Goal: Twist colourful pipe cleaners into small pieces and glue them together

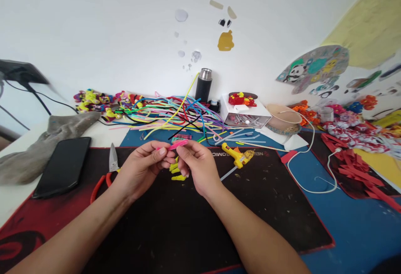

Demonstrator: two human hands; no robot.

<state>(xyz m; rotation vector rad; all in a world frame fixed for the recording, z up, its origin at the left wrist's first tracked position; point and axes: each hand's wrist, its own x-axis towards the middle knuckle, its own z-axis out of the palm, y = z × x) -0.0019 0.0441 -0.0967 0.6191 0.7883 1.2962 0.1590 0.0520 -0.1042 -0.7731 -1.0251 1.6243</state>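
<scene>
Between my two hands is a short pink pipe cleaner piece (178, 144), held out over the dark mat. My left hand (146, 161) pinches its left end between thumb and fingers. At the other end, my right hand (197, 161) grips it with the thumb and forefinger. Several yellow pipe cleaner pieces (178, 177) lie on the mat just behind and below my fingers, partly hidden. Scissors with red handles (113, 161) rest to the left of my left hand. Right of my right hand lies a yellow glue gun (238, 156) with a glue stick in it.
A pile of coloured pipe cleaners (175, 113) spreads along the wall beside a black thermos (204, 85). A phone (64, 166) lies at left. A white box (242, 113), a beige bowl (283, 117), a white cable (308, 188) and red strips (357, 167) occupy the right side.
</scene>
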